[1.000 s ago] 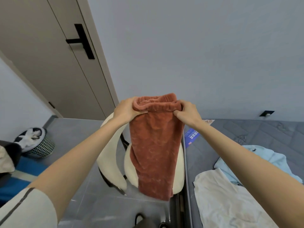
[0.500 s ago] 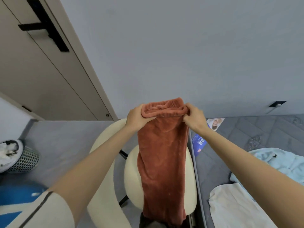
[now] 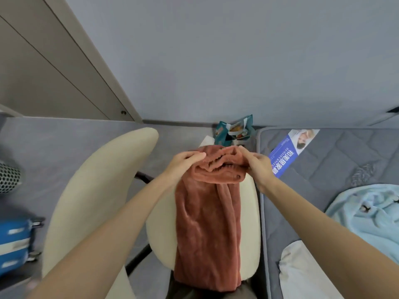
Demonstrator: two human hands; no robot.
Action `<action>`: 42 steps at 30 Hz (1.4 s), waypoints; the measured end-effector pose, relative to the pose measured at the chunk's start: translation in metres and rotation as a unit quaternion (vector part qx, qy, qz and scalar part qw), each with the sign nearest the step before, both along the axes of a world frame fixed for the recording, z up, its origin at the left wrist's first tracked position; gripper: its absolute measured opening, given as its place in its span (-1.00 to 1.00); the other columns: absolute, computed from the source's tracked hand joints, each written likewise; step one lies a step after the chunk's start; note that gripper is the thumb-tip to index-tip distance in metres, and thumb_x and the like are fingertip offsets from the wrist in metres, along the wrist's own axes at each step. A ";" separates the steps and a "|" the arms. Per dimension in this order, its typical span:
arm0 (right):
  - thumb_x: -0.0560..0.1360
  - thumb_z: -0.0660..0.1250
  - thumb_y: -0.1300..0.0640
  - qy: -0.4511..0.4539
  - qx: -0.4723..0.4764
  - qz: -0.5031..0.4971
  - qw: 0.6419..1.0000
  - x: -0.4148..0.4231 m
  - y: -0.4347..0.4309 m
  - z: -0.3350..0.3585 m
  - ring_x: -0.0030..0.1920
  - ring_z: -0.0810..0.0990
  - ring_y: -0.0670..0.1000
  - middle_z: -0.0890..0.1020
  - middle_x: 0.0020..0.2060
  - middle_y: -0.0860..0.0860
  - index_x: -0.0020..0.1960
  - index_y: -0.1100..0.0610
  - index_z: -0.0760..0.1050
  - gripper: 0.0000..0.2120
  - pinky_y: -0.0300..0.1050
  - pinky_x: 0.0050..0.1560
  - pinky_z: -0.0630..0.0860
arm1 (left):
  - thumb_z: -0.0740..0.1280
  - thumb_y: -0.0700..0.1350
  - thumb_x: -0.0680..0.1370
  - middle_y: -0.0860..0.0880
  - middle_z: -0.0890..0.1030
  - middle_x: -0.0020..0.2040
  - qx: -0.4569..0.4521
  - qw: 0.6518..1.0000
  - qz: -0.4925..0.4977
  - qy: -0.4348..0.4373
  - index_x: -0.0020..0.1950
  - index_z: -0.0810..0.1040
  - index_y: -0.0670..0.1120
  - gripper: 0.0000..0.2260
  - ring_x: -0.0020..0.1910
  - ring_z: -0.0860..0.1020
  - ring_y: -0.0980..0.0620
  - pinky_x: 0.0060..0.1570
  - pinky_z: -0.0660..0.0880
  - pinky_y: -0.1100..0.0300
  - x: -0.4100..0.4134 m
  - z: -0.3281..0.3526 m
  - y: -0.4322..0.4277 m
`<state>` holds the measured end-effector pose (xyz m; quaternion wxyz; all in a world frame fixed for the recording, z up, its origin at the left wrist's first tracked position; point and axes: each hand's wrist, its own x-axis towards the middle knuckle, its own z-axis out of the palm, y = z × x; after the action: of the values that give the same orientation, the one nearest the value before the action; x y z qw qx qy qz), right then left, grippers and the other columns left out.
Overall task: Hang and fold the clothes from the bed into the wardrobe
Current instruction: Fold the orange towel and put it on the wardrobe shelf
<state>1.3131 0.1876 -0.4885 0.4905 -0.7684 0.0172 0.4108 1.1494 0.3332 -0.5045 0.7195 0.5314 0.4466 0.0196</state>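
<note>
Both hands work at the far end of a rust-red fleece garment, probably trousers, which is draped lengthwise over the seat of a cream upholstered chair. The chair stands just beside a grey quilted bed. The left grip holds the left corner of the gathered waistband, its fingers laid over the top of the cloth and its thumb hidden beneath. The right grip pinches the right corner with curled fingers, so both grips are closed on the same short edge and that edge is bunched and doubled over between them. From there the garment runs straight back toward the person. Its long axis lies along the line of sight, down across the seat, and the lower end hangs off the near edge at the bottom of the view. Neither hand is nearer, since they sit level at opposite corners with the whole length below and behind them. The step looks like laying the piece flat for folding, and a fold would likely carry the waistband along that axis toward the hanging end. A pale blue garment and a white one lie on the bed to the right, not yet folded. I cannot tell whether the beige panelled door at upper left belongs to the wardrobe.
</note>
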 end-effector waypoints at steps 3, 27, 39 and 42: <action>0.44 0.41 0.27 0.030 -0.004 0.028 0.999 -0.005 -0.007 -0.041 -0.07 0.58 0.05 0.61 -0.12 0.13 -0.19 0.22 0.57 -0.95 -0.02 0.14 0.51 | 0.48 -0.08 0.45 -0.10 0.68 0.00 -0.019 0.993 0.101 0.049 -0.04 0.67 -0.10 -0.86 0.12 0.61 -0.07 0.23 0.48 0.08 -0.003 -0.052 -0.012; 0.46 0.37 0.10 0.205 0.053 -0.019 0.977 -0.005 0.018 -0.078 0.07 0.64 0.09 0.68 0.03 0.07 0.16 0.13 0.54 -0.72 0.02 0.16 0.55 | 0.43 -0.03 0.51 -0.11 0.68 0.04 -0.123 0.956 0.252 0.087 0.25 0.55 -0.12 -0.65 -0.09 0.68 -0.02 -0.21 0.61 0.12 0.004 -0.085 0.020; 0.49 0.35 0.23 -0.012 -0.149 0.074 0.986 0.001 -0.024 -0.122 0.06 0.58 0.16 0.49 0.01 0.09 0.24 0.26 0.27 -0.60 0.05 0.02 0.57 | 0.34 -0.16 0.57 0.01 0.50 0.25 0.042 0.982 0.104 0.153 0.47 0.22 0.00 -0.48 0.28 0.48 -0.06 0.32 0.40 -0.01 -0.008 -0.125 -0.024; 0.42 0.34 0.27 -0.298 -0.182 0.159 0.924 -0.017 -0.026 -0.118 0.25 0.38 0.19 0.40 0.26 0.17 0.39 0.18 0.22 -0.42 -0.02 0.29 0.29 | 0.30 -0.14 0.58 -0.22 0.51 0.21 0.264 0.937 0.011 0.226 0.57 -0.04 0.02 -0.31 0.13 0.53 -0.18 0.12 0.49 -0.03 -0.016 -0.119 -0.029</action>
<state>1.2960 0.1620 -0.6064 0.2528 -0.9240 -0.1775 0.2255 1.1335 0.3047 -0.6235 0.4328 0.6877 0.5823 0.0243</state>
